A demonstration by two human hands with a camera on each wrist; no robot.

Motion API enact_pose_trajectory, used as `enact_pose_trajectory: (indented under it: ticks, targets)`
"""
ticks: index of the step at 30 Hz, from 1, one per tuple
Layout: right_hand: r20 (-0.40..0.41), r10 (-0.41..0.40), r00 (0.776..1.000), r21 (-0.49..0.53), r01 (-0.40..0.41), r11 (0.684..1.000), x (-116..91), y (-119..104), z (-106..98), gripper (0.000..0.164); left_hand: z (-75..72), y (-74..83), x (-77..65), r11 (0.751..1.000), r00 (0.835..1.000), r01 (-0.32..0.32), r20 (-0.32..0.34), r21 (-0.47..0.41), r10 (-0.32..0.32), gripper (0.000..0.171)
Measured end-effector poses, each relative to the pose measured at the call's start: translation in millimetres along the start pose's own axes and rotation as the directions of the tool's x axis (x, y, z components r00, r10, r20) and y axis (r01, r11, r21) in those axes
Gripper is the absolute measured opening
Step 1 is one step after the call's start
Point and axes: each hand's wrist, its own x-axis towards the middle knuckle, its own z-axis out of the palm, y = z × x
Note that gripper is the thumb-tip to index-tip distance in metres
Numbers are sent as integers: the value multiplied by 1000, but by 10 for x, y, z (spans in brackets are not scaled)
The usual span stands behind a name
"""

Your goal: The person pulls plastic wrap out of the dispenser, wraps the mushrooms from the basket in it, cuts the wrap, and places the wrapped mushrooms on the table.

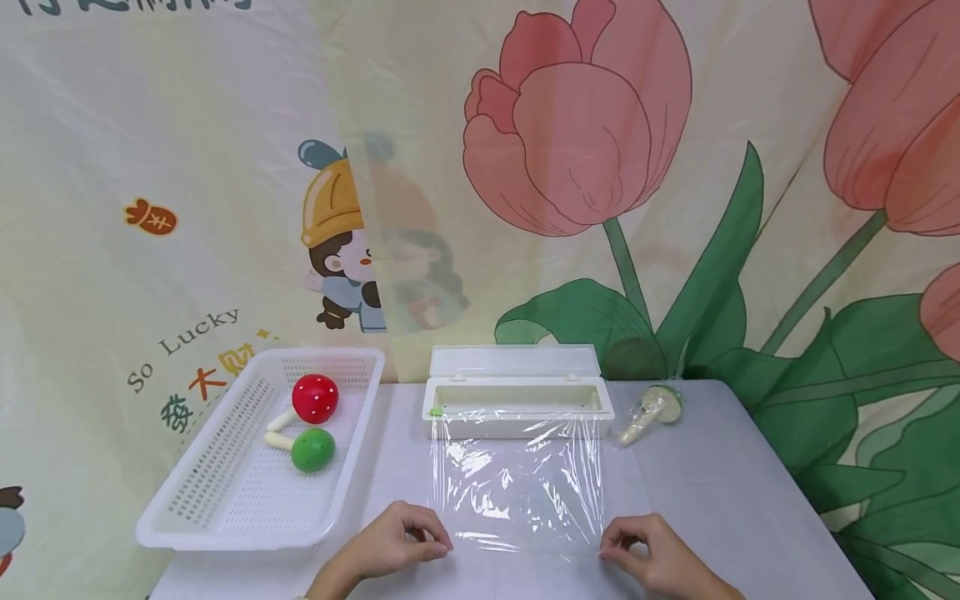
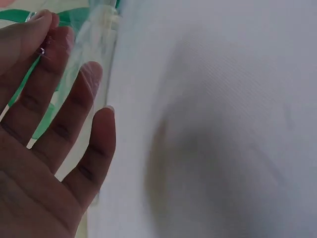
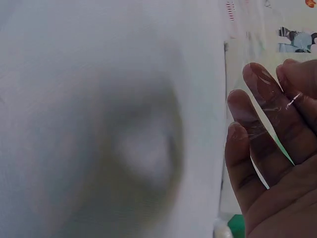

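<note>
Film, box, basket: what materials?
Film: thin, clear, glossy plastic, judging by its transparency, creases and bright glints.
Box: probably rigid white plastic, smooth, given the crisp edges and even surface.
Basket: likely molded white plastic; regular perforations and rounded rim suggest it.

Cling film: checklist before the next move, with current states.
1. Left grip pinches the near left corner of the cling film: ok.
2. Right grip pinches the near right corner: ok.
3. Film separated from the white dispenser box: not ok, it runs back to the box's front edge.
4. Film's near edge clear of the tablecloth: cannot tell.
5. Film-wrapped toy mushroom out of the way: ok, it lies right of the box, beside the sheet.
6. Red-capped toy mushroom and green-capped toy mushroom inside the white perforated basket: ok.
</note>
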Motion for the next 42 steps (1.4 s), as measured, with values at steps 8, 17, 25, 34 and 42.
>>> enact_pose_trajectory:
  ticks: [8,17,25,34,42]
  targets:
    - [56,72,996,89,-77,993,-12,130,48,25,79,-77,-21,994,996,69,51,87,-73,24]
    - [-41,154,987,17,-153,988,56,151,17,22,83,-77,7,984,992,124,6,126,-126,21]
    - [-299,68,952,-157,-119,980,326,173,-47,13,11,-78,216,967,982,67,-188,246,-20,19]
    - [-378,-118,918,-255,20,967,576,355,18,22,-101,62,329,952,965,-12,-246,305,91,19]
    - [-406,-69,911,-290,-57,955,611,465,51,25,-491,476,283,912,948,-33,-277,408,158,20]
